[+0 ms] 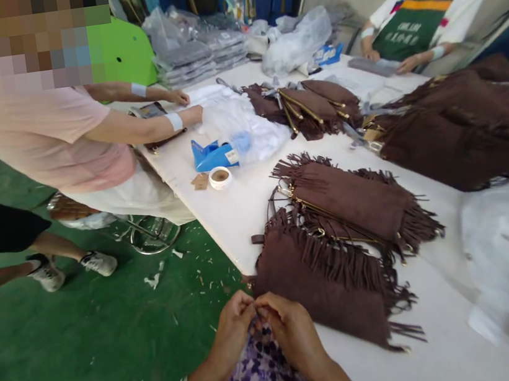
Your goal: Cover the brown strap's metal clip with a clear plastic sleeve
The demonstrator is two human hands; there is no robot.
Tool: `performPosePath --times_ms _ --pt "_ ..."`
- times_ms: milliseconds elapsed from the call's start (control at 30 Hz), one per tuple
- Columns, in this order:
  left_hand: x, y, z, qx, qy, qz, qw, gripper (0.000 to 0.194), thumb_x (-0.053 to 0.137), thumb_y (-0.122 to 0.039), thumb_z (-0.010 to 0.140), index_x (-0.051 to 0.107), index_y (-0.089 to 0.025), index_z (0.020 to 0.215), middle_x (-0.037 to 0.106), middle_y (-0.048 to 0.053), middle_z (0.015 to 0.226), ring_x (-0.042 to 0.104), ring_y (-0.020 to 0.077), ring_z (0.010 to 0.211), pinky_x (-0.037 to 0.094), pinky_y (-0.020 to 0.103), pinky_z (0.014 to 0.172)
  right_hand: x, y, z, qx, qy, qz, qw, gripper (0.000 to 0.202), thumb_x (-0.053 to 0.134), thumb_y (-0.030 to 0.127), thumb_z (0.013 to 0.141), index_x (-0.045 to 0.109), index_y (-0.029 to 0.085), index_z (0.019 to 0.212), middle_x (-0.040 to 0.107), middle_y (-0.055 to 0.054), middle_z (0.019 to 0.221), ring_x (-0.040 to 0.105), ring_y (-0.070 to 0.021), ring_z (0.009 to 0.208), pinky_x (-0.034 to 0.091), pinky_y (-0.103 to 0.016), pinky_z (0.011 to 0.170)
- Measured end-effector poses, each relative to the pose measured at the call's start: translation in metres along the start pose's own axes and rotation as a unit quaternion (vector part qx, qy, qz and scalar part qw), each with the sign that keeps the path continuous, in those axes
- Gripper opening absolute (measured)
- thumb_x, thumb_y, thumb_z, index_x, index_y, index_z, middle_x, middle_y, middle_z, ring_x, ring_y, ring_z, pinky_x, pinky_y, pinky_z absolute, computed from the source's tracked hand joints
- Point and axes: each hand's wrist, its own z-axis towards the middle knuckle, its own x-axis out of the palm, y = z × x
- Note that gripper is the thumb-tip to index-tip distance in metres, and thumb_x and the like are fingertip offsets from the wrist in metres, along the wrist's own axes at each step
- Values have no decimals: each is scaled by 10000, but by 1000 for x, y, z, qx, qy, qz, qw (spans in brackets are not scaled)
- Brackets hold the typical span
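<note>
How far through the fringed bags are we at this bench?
Hard to put a figure on it. Looking handled: a stack of brown fringed bags lying on the white table. In hand: the left hand and right hand pinch together at the edge of the nearest fringed bag. Possibly left: the heap of brown bags at far right.

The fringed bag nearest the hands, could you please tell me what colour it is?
The fringed bag is dark brown with brown fringe, seen best in the head view.
</note>
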Motion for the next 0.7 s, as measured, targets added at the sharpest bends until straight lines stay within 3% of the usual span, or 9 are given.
performPosePath --times_ms 300,500,700 --pt "-7 9 1 7 34 -8 999 109 491 -269 821 548 -186 780 590 -16 655 531 154 600 400 253 566 4 8 7 34 22 -131 991 237 433 197 921 658 269 929 708 3 766 651 -147 705 384 -200 627" --pt "-9 -1 -3 -6 52 -35 998 37 509 -202 758 535 -188 780 602 -12 671 556 165 625 407 261 592 -4 16 18 59 54 -203 976 247 466 94 832 611 282 904 711 34 705 676 -161 680 319 -233 581" --pt "-7 -6 -2 -16 41 -10 999 177 577 -337 808 537 -179 740 600 -12 602 529 148 562 383 249 562 -7 16 24 70 65 -209 973 220 484 81 789 571 257 890 709 26 718 662 -171 694 302 -248 590"
